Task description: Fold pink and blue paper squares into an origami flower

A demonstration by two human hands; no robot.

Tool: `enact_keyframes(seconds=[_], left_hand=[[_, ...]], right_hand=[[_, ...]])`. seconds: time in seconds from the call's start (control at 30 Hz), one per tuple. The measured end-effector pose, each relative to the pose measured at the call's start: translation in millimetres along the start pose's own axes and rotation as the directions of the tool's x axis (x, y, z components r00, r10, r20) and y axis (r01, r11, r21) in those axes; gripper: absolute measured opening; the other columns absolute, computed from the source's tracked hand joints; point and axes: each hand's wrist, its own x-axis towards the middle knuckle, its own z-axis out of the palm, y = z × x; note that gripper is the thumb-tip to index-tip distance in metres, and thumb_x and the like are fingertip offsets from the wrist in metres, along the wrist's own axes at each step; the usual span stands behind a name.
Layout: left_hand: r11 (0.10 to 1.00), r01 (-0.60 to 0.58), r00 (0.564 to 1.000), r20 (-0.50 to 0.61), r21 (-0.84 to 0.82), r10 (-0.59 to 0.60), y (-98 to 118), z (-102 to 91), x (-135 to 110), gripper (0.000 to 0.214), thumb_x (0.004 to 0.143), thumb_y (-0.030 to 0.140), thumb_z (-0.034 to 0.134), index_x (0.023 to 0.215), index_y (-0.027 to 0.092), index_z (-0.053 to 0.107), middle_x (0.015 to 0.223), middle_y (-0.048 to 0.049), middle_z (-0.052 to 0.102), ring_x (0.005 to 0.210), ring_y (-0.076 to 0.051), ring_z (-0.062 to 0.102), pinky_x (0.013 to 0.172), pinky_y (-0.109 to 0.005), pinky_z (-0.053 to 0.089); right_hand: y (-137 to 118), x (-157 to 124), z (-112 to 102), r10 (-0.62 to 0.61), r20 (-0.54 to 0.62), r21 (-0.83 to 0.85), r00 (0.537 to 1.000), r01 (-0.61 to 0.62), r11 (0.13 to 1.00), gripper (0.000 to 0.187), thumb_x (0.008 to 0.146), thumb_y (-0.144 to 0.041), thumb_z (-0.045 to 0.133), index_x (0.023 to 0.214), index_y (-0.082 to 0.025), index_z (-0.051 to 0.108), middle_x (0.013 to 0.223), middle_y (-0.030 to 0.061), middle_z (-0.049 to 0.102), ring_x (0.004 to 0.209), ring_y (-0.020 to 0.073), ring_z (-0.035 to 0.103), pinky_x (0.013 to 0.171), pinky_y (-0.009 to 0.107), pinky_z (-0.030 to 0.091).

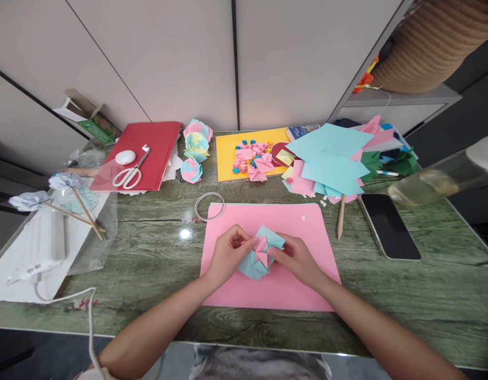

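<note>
Light-blue and pink paper forms the origami piece (253,267) between the two hands: the left hand (227,254) pinches its left side with fingers close together, while the right hand (300,259) grips its right flap, thumb in front. These fingers hide some folds. Beneath them lies a pink sheet (275,295); beyond the left fingers, a metal bangle (196,207) overlaps its corner. Right of the right fingers rests a smartphone (390,227); farther ahead, a yellow sheet (224,158) bears small balls (255,150).
</note>
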Motion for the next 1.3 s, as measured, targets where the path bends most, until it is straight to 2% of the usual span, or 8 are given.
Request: enact_keyframes(seconds=[0.17,0.4,0.53,0.63,0.9,1.07,1.3], left_hand=[[1.000,-0.012,1.000,-0.019,0.005,0.012,0.0,1.3,-2.6,0.021,0.069,0.031,0.060,0.065,0.015,0.047,0.056,0.0035,0.051,0.052,-0.008,0.047,0.049,-0.019,0.034],[1.000,0.003,1.000,0.017,-0.027,-0.002,-3.4,-1.2,-0.7,0.022,0.071,0.031,0.059,0.065,0.015,0.045,0.058,0.0036,0.049,0.053,-0.008,0.046,0.049,-0.018,0.033],[0.997,0.042,0.993,0.116,-0.065,-0.035,0.1,-2.4,0.2,0.020,0.072,0.032,0.057,0.075,0.017,0.044,0.062,0.0041,0.050,0.053,-0.008,0.048,0.047,-0.018,0.033],[0.996,0.076,0.980,0.190,-0.053,-0.064,2.3,-2.5,-0.1,0.027,0.069,0.032,0.061,0.085,0.018,0.044,0.066,0.0031,0.053,0.055,-0.010,0.053,0.048,-0.019,0.037],[0.997,0.066,0.978,0.194,0.033,-0.072,2.7,-1.6,-1.1,0.025,0.065,0.030,0.064,0.079,0.016,0.049,0.063,0.0038,0.053,0.050,-0.009,0.053,0.044,-0.018,0.037],[0.992,-0.008,0.985,0.171,0.130,-0.015,5.2,1.1,-2.8,0.020,0.064,0.022,0.064,0.080,0.016,0.055,0.070,0.0012,0.056,0.062,-0.011,0.055,0.052,-0.019,0.042],[0.998,0.004,0.976,0.217,0.057,-0.016,5.1,1.4,-2.7,0.016,0.068,0.023,0.061,0.080,0.015,0.054,0.073,0.0003,0.055,0.064,-0.010,0.053,0.055,-0.020,0.043]], right_hand=[[6.1,1.4,0.1,0.057,-0.061,-0.053,0.996,-0.060,0.997,0.025,0.076,-0.037,0.052,0.066,-0.015,0.051,0.059,-0.0019,0.046,0.056,0.0103,0.041,0.051,0.021,0.032],[7.5,2.4,-0.6,0.068,-0.052,-0.080,0.996,-0.072,0.994,0.025,0.077,-0.036,0.050,0.063,-0.016,0.049,0.058,-0.0023,0.045,0.055,0.0102,0.039,0.049,0.021,0.030],[8.4,2.4,0.4,0.064,-0.054,-0.120,0.996,-0.070,0.990,0.025,0.078,-0.036,0.049,0.063,-0.016,0.049,0.057,-0.0027,0.044,0.055,0.0103,0.039,0.049,0.021,0.029],[7.8,1.9,1.3,0.051,-0.066,-0.137,0.997,-0.060,0.989,0.026,0.078,-0.036,0.050,0.062,-0.016,0.047,0.056,-0.0035,0.042,0.055,0.0100,0.038,0.049,0.021,0.029],[2.9,2.1,-1.0,-0.020,-0.032,-0.039,0.999,0.018,0.999,0.016,0.076,-0.032,0.054,0.076,-0.017,0.051,0.068,-0.0017,0.050,0.064,0.0113,0.044,0.057,0.022,0.034],[5.0,1.9,0.5,0.026,-0.039,-0.141,0.999,-0.031,0.990,0.022,0.077,-0.034,0.052,0.063,-0.016,0.048,0.058,-0.0035,0.045,0.056,0.0097,0.039,0.051,0.021,0.029],[4.1,1.9,1.0,0.024,-0.033,-0.177,0.999,-0.030,0.984,0.026,0.079,-0.034,0.048,0.061,-0.016,0.046,0.056,-0.0043,0.041,0.054,0.0086,0.036,0.049,0.021,0.026]])
